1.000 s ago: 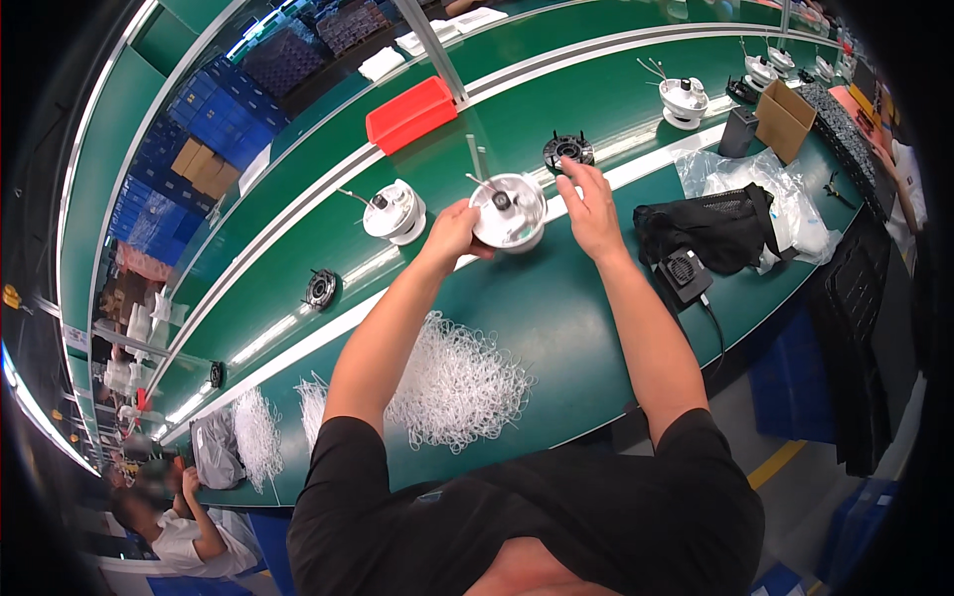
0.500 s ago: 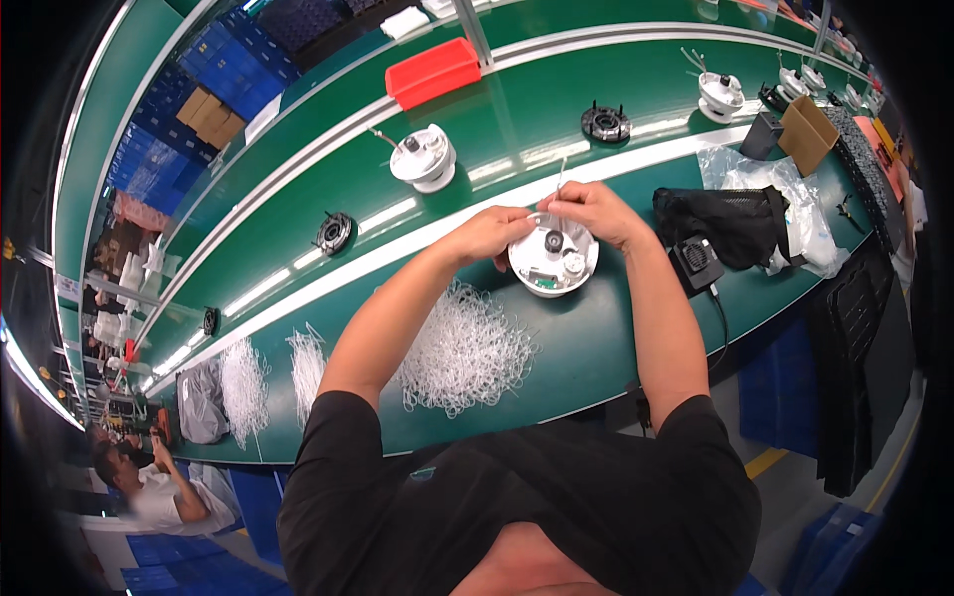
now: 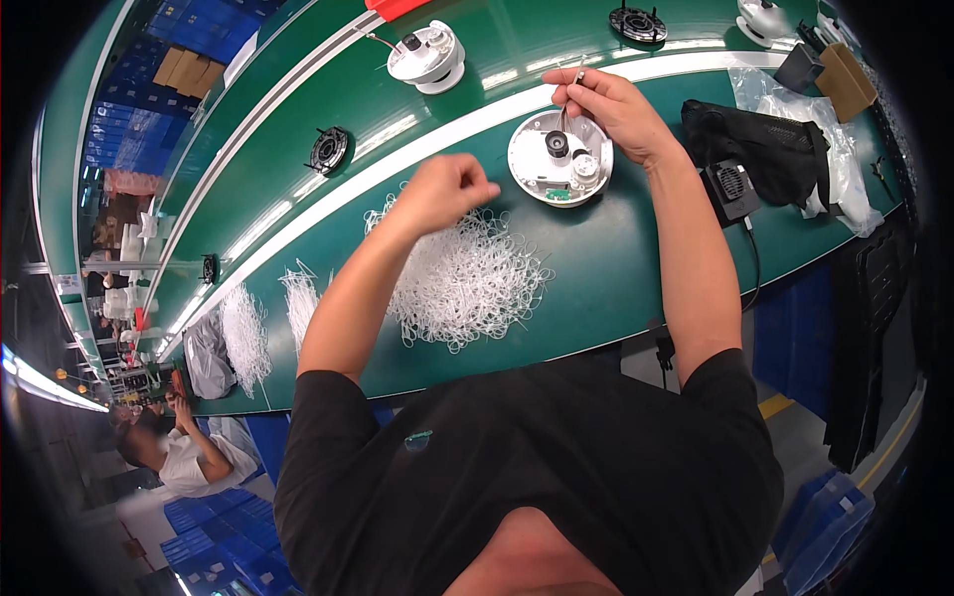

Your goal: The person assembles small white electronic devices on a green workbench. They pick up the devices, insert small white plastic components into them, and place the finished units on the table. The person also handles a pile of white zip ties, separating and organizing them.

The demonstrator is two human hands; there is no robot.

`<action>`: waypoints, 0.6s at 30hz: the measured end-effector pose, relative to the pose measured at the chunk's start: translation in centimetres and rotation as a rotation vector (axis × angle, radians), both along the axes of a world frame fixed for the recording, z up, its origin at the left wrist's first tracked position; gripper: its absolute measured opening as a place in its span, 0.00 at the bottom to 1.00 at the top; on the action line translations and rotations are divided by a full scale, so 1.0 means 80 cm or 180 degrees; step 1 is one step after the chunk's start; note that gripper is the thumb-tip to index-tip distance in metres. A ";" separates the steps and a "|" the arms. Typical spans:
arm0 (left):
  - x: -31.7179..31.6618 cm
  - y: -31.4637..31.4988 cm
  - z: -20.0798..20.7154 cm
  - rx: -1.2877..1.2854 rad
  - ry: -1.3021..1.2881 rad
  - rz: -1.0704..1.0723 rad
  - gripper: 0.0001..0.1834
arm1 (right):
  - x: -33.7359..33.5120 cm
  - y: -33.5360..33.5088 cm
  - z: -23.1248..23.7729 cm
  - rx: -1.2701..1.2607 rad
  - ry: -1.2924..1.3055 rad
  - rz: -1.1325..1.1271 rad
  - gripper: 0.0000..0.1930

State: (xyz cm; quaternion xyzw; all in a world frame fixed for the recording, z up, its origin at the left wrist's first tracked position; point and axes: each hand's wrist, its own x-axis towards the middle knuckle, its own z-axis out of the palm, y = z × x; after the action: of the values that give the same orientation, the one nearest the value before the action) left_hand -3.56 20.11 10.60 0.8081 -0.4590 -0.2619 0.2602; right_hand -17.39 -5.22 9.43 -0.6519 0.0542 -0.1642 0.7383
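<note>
1. I see the round white plastic housing (image 3: 529, 159), a black cylinder (image 3: 556, 145) at its middle, resting face-up on the green tabletop (image 3: 608, 273).
2. The left hand (image 3: 442, 195) has just let go of the housing's rim and hangs left of it, above the tangled heap of white looped ties (image 3: 472, 283); its fingers curl, but I can't tell whether they grasp anything.
3. My right hand (image 3: 618, 109) pinches the bundle of thin dark wires (image 3: 564, 121) at the housing's far edge, so only it now tethers the housing.
</note>
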 end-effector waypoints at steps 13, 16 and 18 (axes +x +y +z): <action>-0.070 -0.008 -0.025 0.0650 -0.1510 -0.0416 0.05 | -0.004 0.004 0.010 -0.0774 0.0094 -0.0128 0.13; -0.073 -0.006 -0.022 0.0664 -0.1614 -0.0481 0.06 | -0.002 0.004 0.006 -0.0938 0.0071 -0.0070 0.14; -0.073 -0.006 -0.020 0.0470 -0.1631 -0.0494 0.06 | -0.002 0.003 -0.001 -0.1104 0.0024 -0.0085 0.15</action>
State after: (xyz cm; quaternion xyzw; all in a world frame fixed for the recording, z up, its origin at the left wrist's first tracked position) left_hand -9.41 19.67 8.97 0.8272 -0.5500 -0.1008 0.0552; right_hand -17.57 -4.96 9.38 -0.7694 0.0365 -0.1785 0.6123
